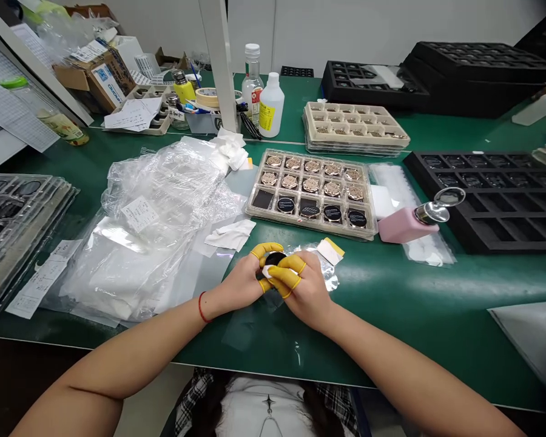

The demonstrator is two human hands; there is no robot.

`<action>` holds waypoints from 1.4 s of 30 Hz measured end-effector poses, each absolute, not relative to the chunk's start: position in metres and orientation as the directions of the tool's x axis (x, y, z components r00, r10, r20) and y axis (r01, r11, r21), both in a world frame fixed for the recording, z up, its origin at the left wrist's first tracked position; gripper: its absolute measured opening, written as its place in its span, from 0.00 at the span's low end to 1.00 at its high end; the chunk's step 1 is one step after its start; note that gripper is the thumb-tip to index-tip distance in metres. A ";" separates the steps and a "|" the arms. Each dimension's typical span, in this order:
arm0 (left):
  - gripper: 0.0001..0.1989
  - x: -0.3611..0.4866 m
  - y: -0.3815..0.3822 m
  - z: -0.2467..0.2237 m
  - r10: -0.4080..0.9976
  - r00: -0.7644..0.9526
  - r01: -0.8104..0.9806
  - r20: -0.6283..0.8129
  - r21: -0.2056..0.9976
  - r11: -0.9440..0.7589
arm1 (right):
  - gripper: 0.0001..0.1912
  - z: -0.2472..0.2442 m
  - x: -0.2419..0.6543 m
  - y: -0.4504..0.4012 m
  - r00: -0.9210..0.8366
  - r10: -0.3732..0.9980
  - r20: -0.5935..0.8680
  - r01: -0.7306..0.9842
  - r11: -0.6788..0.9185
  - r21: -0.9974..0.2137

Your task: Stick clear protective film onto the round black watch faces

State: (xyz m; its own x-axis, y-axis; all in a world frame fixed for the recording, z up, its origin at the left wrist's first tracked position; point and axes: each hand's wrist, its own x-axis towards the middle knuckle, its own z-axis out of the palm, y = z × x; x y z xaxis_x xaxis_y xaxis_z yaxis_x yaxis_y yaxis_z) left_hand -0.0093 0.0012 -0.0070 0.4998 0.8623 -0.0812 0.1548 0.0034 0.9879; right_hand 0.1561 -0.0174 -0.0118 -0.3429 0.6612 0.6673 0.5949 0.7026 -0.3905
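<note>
My left hand [239,285] and my right hand [300,290] meet over the green mat, their fingertips in yellow finger cots. Between them they grip a round black disc [273,260], much of it hidden by my fingers. A small white wipe [267,272] is pressed against the disc under my right fingers. Crinkled silver foil [328,276] lies just beyond my right hand. Further ahead stands a beige tray [250,209] holding round rose-gold pieces and black-faced round pieces.
A pink dispenser bottle [407,226] stands right of the tray, beside a black foam tray [495,203]. Clear plastic bags [150,243] are heaped on the left. Bottles, tape and another beige tray [355,127] stand at the back.
</note>
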 end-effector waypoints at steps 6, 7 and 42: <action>0.22 -0.005 0.001 -0.005 0.865 0.490 0.121 -0.108 0.991 0.055 | 0.08 -0.015 0.163 0.000 -0.247 0.798 0.550 0.714 0.534 -0.453; 0.22 -0.005 0.001 -0.004 0.870 0.481 0.111 -0.109 0.992 0.063 | 0.08 -0.014 0.167 0.003 -0.221 0.820 0.528 0.731 0.497 -0.467; 0.24 -0.001 -0.002 -0.006 0.808 0.584 -0.033 -0.076 0.993 0.118 | 0.07 0.020 0.171 -0.011 -0.190 0.969 -0.159 0.077 -0.147 -0.986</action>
State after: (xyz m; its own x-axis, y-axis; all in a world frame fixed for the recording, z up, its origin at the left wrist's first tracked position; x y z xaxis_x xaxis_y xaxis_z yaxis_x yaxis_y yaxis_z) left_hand -0.0011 -0.0023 -0.0055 0.5838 0.8083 -0.0764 -0.0330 0.1177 0.9925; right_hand 0.1712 -0.0111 0.0195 -0.1899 0.9688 -0.1594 0.0774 -0.1471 -0.9861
